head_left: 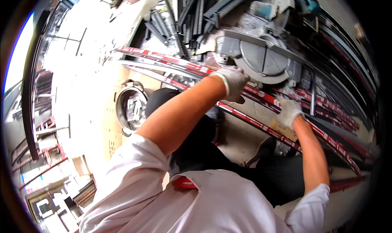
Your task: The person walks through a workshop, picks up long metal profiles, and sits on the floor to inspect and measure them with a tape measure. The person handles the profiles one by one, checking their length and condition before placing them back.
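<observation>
Red bar [262, 95], double grip
Left hand [232, 84] and right hand [289, 112] grasp it; saw [263, 58] at two o'clock, pot [120, 110] at nine.

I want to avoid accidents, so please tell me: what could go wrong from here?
The long red-and-black strip, with the left hand and right hand on it, could swing and knock the miter saw close by. The round metal container beside the left knee could be bumped, spilling its contents.
</observation>
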`<action>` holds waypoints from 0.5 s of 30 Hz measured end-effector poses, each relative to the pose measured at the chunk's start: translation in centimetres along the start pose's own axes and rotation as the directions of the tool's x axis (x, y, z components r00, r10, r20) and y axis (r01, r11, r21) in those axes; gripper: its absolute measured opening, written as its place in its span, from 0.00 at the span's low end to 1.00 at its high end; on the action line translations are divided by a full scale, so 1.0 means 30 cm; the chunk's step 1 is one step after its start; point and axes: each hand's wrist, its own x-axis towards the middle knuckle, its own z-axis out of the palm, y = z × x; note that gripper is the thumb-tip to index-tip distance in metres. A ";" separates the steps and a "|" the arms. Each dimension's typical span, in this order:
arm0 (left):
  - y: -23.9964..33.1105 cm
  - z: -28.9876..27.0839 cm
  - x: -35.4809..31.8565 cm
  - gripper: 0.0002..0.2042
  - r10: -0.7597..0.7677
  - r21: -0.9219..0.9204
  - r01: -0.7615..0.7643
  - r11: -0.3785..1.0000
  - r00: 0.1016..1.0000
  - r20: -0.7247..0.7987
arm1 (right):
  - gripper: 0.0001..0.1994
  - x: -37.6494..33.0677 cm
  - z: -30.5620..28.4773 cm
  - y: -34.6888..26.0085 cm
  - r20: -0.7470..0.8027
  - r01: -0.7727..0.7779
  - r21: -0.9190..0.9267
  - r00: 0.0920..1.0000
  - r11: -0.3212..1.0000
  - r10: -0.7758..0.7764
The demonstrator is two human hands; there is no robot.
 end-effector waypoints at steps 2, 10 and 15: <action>-0.036 0.055 0.018 0.36 -0.025 0.020 0.025 0.999 1.000 -0.011 | 0.21 -0.036 -0.050 0.018 -0.012 -0.034 -0.034 0.999 0.999 0.033; -0.014 0.034 0.065 0.39 -0.099 0.038 0.095 0.995 0.985 0.138 | 0.21 -0.232 -0.081 0.240 -0.095 -0.068 -0.039 0.993 0.997 0.064; -0.022 0.102 0.087 0.46 -0.055 0.049 0.050 0.998 0.995 0.089 | 0.22 -0.211 0.010 0.362 -0.113 0.033 0.054 0.993 0.998 -0.027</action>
